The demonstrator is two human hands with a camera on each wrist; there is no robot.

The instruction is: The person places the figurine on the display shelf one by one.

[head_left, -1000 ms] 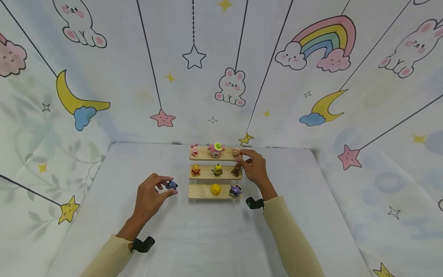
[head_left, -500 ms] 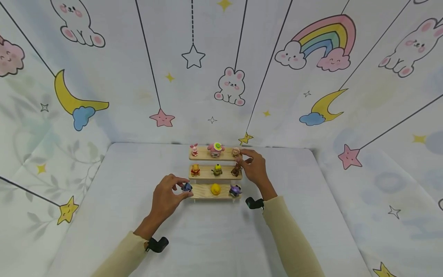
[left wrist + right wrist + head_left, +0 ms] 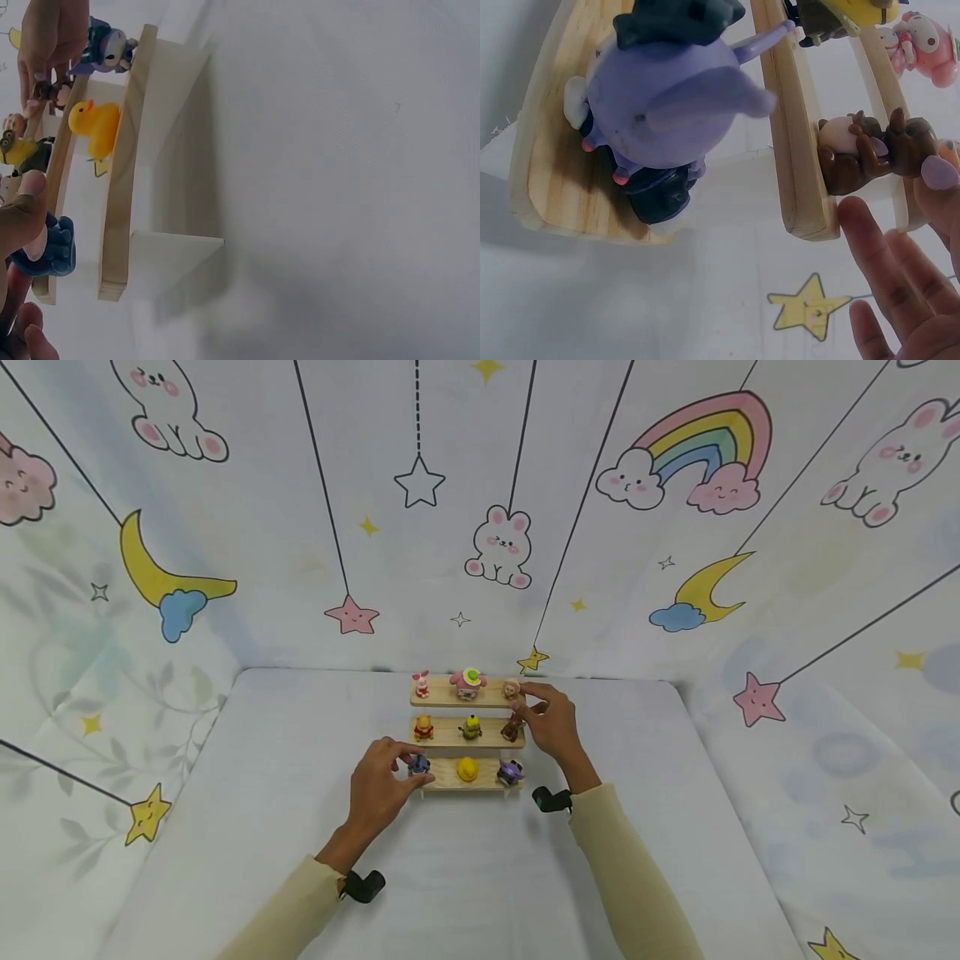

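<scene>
A three-step wooden shelf [image 3: 448, 783] stands on the white table. My left hand [image 3: 412, 766] pinches a small blue figurine [image 3: 419, 765] [image 3: 52, 251] at the left end of the bottom step, thumb [image 3: 19, 214] on top of it. A yellow duck [image 3: 467, 768] [image 3: 96, 126] and a purple figurine [image 3: 510, 770] [image 3: 660, 97] share that step. My right hand [image 3: 525, 703] hovers at the shelf's right end, its index tip by the top-right figurine [image 3: 512, 688] and its thumb beside the brown figurine [image 3: 513, 727] [image 3: 870, 146]. Its other fingers [image 3: 885, 262] lie straight and hold nothing.
The middle step also carries a yellow bear [image 3: 423, 727] and a yellow-black figurine [image 3: 472, 727]. A pink piglet [image 3: 422, 684] and a pink figurine with a green top [image 3: 468, 683] stand on the top step. Printed cloth walls [image 3: 420, 568] close in the table on three sides.
My left hand has carried the blue figurine rightward from the bare table to the left end of the bottom step. The right hand has stayed in place.
</scene>
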